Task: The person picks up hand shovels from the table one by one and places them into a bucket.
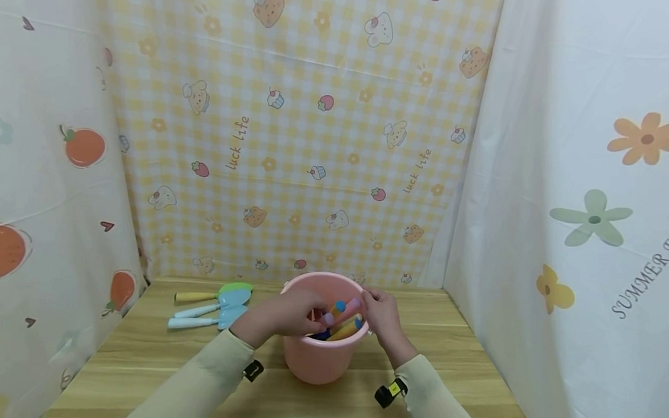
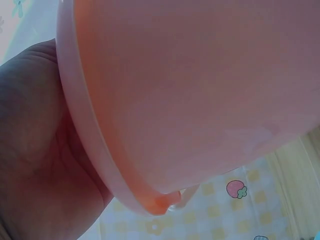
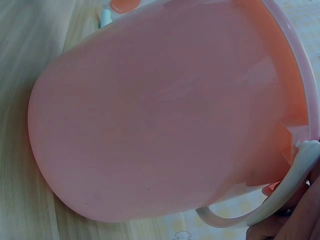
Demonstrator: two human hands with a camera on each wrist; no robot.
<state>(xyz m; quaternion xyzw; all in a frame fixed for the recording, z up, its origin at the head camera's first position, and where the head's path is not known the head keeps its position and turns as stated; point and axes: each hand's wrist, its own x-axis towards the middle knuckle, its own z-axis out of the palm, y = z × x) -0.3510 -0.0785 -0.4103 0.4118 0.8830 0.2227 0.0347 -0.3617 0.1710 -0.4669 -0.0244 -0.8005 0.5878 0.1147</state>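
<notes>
Gripping: the pink plastic bucket point(image 1: 319, 355) is held at its rim from both sides, near the middle of the wooden table point(image 1: 141, 362).
Left hand point(image 1: 286, 315): fingers are curled over the near-left rim, reaching among the toy tools point(image 1: 344, 323) inside.
Right hand point(image 1: 383, 315): fingers are closed on the right rim, beside the white handle point(image 3: 280, 200).
Handling: the bucket is judged light, stiff and smooth, so somewhat slippery; the rim or handle is the best hold.
Elsewhere: three small toy shovels point(image 1: 212, 306) are laid on the table, left of the bucket.
</notes>
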